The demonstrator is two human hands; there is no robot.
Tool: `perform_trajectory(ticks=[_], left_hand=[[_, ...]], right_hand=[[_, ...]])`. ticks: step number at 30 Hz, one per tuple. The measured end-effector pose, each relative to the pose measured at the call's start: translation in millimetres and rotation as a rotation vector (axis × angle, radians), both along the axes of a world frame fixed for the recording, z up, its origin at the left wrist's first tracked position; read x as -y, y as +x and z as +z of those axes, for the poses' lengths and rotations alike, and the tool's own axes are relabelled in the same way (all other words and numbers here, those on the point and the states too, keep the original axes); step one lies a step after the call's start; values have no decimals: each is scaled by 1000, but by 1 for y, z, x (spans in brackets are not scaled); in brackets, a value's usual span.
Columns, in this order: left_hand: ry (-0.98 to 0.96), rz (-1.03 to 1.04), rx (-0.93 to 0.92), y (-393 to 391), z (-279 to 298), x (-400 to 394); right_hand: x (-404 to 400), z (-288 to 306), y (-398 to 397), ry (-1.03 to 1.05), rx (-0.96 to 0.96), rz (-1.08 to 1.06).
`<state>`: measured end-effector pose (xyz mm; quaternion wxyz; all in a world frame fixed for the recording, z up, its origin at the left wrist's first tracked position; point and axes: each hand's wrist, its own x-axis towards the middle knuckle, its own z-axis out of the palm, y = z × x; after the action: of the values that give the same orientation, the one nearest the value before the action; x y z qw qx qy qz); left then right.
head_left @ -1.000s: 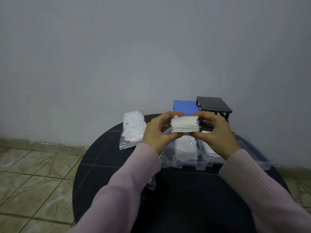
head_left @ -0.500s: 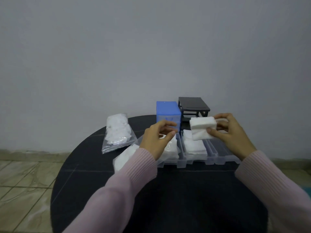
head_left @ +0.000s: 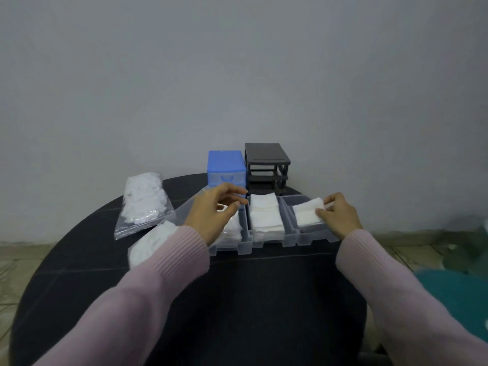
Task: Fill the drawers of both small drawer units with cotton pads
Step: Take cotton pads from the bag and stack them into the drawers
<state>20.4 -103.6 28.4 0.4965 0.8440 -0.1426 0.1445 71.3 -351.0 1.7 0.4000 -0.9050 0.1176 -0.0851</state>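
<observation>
Drawer units: we are counting two, a blue unit (head_left: 226,168) and a black frame (head_left: 266,165), side by side at the table's (head_left: 237,299) far edge.
Drawers out: we are seeing three clear ones in a row; left drawer (head_left: 229,244), middle drawer (head_left: 266,237), right drawer (head_left: 314,236).
Pad bags: two, far bag (head_left: 144,204), near bag (head_left: 150,244).
Right hand (head_left: 339,217): we are pinching a cotton pad stack (head_left: 307,216) inside the right drawer.
Left hand (head_left: 214,215): we are hovering over the left drawer, fingers loosely curled, holding nothing.

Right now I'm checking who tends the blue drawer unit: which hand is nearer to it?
Left. The left hand hovers just in front of the blue drawer unit; the right hand is off to its right, holding cotton pads over the rightmost drawer.
</observation>
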Motion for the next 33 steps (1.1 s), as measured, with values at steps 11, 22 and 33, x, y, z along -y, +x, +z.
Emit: perform_trajectory(ticks=[11,22,33], left_hand=[[55,-24,2,1,-4,8],[65,-24,8,-1,-3,10],[78,0,17,-5,1,2]], right_hand=[[-1,-18,-1,-359,66,-29],[-13,-23,-4,-443,56,218],[-52,-4,-13,-587,263,156]])
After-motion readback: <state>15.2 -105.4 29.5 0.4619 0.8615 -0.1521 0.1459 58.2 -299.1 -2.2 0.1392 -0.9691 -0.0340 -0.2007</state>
